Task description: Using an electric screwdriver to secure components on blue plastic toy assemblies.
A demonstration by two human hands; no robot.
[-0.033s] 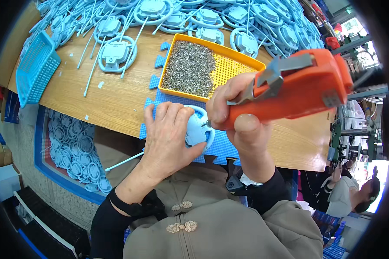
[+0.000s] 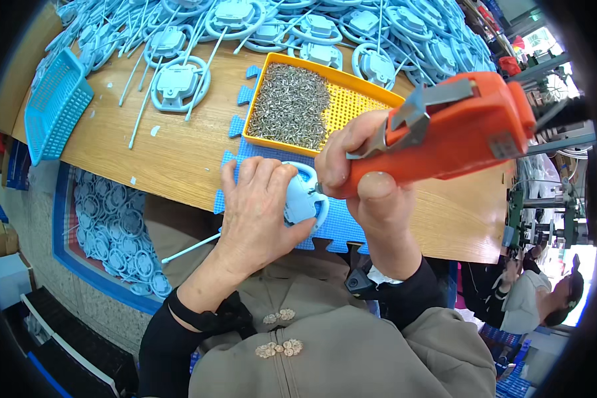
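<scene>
1. The left hand lies palm down over a light blue plastic part, fingers spread and curled across its top and thumb against its lower edge, pressing it onto a blue foam mat at the near edge of the wooden workbench.
2. Most of that part is hidden beneath the hand; only its right side shows, so its full shape cannot be made out.
3. The right hand is wrapped tight round an orange electric screwdriver, the fingers folded over its grey metal lever and the thumb under the body.
4. The tool's tip sits at the blue part, but the bit itself is hidden behind the fingers.
5. The screwdriver's far end blurs into the dark rim of the view.
6. Behind the hands stands an orange tray with a heap of small metal screws in its left half.
7. Many pale blue housings with cords cover the far bench; the top of the view cuts them off.
8. A blue basket rests at the bench's left end.
9. A bin of similar blue parts stands below the bench, partly hidden by it.
</scene>
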